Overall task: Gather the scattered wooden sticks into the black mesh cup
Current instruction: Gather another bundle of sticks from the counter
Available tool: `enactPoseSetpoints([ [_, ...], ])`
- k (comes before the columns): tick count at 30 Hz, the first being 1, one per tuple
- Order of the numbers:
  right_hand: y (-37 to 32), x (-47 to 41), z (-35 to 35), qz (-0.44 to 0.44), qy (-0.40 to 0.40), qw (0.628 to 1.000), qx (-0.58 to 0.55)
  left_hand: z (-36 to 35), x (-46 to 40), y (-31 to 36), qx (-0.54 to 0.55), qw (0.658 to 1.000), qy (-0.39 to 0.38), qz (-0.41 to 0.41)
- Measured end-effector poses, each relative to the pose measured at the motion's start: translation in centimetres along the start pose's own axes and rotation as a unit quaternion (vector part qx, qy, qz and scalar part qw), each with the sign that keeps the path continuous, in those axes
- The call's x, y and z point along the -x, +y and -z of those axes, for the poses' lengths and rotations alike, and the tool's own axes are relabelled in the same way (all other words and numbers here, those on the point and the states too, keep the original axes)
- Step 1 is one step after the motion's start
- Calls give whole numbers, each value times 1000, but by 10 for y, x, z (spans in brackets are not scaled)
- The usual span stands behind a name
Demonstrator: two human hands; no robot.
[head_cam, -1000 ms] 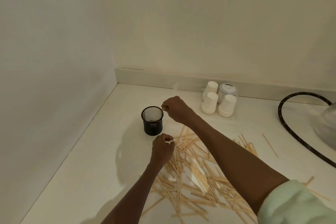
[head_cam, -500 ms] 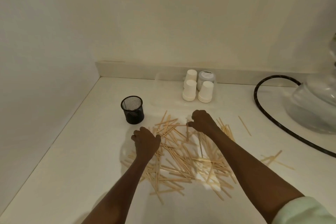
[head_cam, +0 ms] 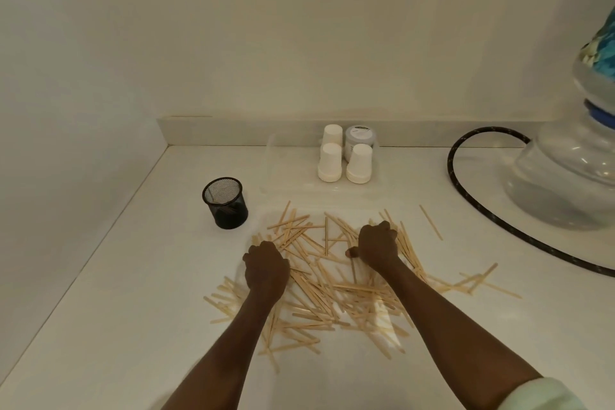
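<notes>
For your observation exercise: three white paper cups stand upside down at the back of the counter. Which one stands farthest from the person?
The rear white cup, beside the grey tub. The other two cups stand side by side in front, nearer the sticks.

Left hand point(head_cam: 266, 268): I have it knuckles up, fingers curled under, forearm bare and extended.
Right hand point(head_cam: 377, 245): I have it fisted likewise, thumb tip poking left, pale sleeve point(head_cam: 545, 393) at elbow.

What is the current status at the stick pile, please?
Both hands, left and right, curled on the sticks. Mesh cup upright, left of pile. Path clear.
</notes>
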State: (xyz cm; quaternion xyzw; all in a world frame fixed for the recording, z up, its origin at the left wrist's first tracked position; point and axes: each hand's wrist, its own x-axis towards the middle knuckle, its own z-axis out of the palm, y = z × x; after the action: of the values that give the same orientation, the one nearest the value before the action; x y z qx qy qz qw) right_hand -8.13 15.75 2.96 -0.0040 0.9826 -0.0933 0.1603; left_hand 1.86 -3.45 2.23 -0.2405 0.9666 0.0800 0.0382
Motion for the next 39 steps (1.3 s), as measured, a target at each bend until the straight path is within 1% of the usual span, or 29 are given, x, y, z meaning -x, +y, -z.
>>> enactPoseSetpoints([
  [3,-2,5,-2,25,11,999,-46,2,1,1,43,999,12,17],
  [6,-1,8,-5,49,23,995,-82,4,-1,3,138,989,20,49],
  [9,1,9,-7,67,43,992,-95,7,-4,4,204,975,26,88],
  [13,3,8,-5,72,73,991,-90,8,-8,5,246,962,23,118],
  [15,4,8,-6,75,86,989,-99,8,-9,6,247,961,20,121],
  [17,5,8,-6,72,91,987,-109,5,-8,7,226,968,16,110],
  [21,8,8,-4,60,73,989,-111,-2,-1,7,108,989,22,95],
  [22,9,8,-4,57,74,990,-107,-3,0,6,97,991,24,95],
  [23,9,7,-3,54,76,990,-102,-4,-1,5,99,990,23,95],
  [26,10,5,-1,57,92,991,-85,0,-8,5,152,983,28,103],
  [30,11,3,0,63,101,991,-67,3,-17,6,185,976,26,111],
  [36,13,-2,0,70,77,991,-81,-1,-27,5,218,970,24,103],
  [39,15,-4,2,60,61,990,-108,0,-32,5,234,963,10,131],
])
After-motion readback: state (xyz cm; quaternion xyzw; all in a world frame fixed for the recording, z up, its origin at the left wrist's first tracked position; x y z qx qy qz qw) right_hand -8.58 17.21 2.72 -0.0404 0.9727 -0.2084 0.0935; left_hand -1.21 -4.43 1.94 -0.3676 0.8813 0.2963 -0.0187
